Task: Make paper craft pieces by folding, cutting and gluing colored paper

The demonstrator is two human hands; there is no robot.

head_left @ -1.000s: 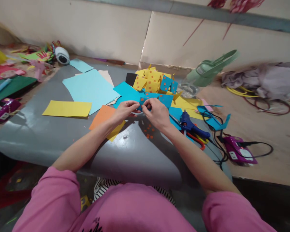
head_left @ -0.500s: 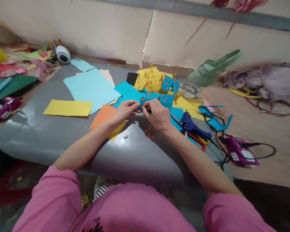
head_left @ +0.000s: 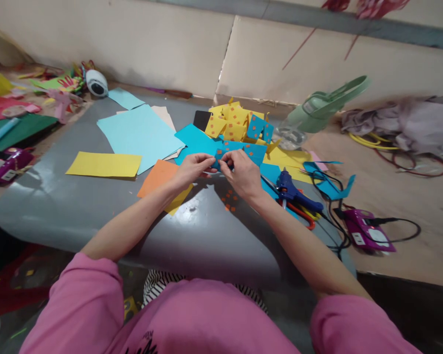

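A blue paper piece with orange squares point(head_left: 254, 152) is at the table's middle, partly behind my fingers. My left hand point(head_left: 196, 168) pinches its left end. My right hand point(head_left: 240, 173) has thumb and fingertips together at the paper's near side; whatever small thing they hold is hidden. Several small orange squares point(head_left: 229, 200) lie on the grey table just below my right hand. Behind the paper stands a heap of yellow folded pieces with orange squares point(head_left: 234, 120), with a dotted blue one point(head_left: 256, 127) at its right. Orange paper point(head_left: 158, 178) lies beside my left wrist.
On the left lie light blue sheets point(head_left: 140, 130) and a yellow strip point(head_left: 103, 164). To the right are a blue glue gun point(head_left: 295, 192), orange-handled scissors point(head_left: 305, 218), a green-topped bottle point(head_left: 312, 113), cables and a purple power strip point(head_left: 367, 230). A white camera point(head_left: 96, 83) stands at the back left.
The fingers of my right hand have shifted slightly at the blue paper. My left hand has stayed nearly in place.
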